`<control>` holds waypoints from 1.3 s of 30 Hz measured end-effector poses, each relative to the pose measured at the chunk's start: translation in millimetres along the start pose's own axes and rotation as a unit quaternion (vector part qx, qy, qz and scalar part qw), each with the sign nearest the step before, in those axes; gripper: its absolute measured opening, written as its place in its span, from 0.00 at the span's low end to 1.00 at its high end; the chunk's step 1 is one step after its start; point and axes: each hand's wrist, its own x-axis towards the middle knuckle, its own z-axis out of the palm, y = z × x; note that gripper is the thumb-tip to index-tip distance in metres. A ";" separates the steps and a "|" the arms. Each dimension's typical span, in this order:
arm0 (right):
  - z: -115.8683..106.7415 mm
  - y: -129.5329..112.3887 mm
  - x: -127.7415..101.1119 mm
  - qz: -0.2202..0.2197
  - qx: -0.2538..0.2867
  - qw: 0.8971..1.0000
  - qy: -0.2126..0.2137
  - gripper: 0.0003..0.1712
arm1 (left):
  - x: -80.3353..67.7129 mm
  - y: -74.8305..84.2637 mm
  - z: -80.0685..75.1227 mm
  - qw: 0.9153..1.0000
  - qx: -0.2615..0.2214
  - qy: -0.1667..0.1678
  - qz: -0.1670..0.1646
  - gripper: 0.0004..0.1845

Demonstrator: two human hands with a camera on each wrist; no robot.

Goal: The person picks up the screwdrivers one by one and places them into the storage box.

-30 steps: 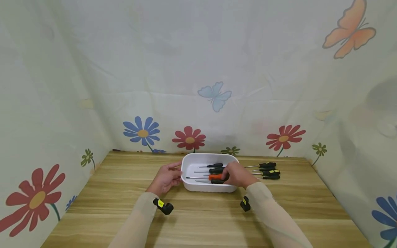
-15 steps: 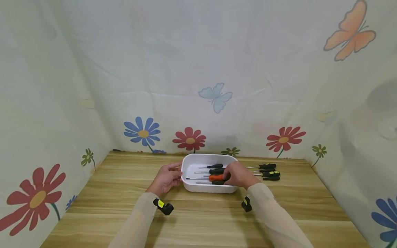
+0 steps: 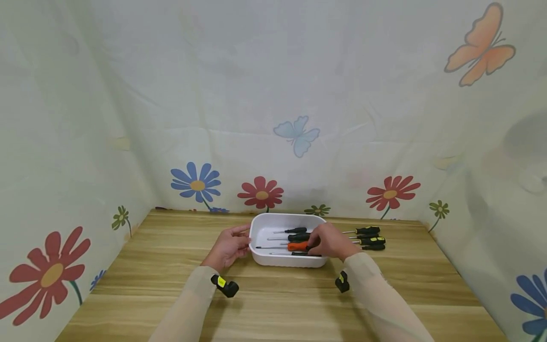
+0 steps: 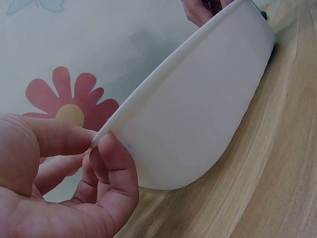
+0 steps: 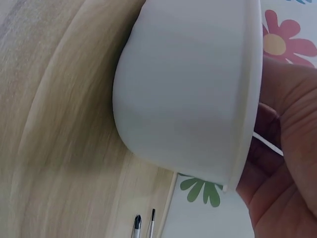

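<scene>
A white plastic box (image 3: 286, 261) stands on the table with several screwdrivers lying in it. My left hand (image 3: 228, 245) pinches the box's left rim between thumb and bent fingers, as the left wrist view shows. My right hand (image 3: 332, 241) reaches over the right end of the box, fingertips down at the end of an orange-handled screwdriver (image 3: 297, 246); I cannot tell whether it grips anything. In front of that lies a black-handled screwdriver (image 3: 303, 254), close along the front wall. Two more black-handled screwdrivers lie behind, including a thicker one (image 3: 297, 237) partly covered by my right hand.
Several black-and-yellow screwdrivers (image 3: 376, 241) lie side by side on the wooden table (image 3: 282, 304), right of the box and beyond my right hand. A flower-printed curtain (image 3: 239, 95) encloses the back and sides of the table.
The front black-handled screwdriver has sunk nearer the front wall, and its handle shows farther right below my right fingertips. The right hand has shifted slightly right. My left hand stays at the rim.
</scene>
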 end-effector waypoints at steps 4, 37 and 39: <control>-3.6 4.5 -1.7 -0.008 0.024 1.000 0.004 0.04 | 0.7 -0.5 0.0 1.000 -0.001 0.001 -0.001 0.29; -33.0 42.4 -40.6 0.053 0.123 0.987 0.092 0.12 | 1.3 -2.5 -2.9 1.000 0.008 0.000 -0.009 0.28; -34.4 45.9 -43.9 0.056 0.125 0.986 0.099 0.12 | 1.6 -2.7 -3.3 1.000 0.007 0.000 -0.009 0.28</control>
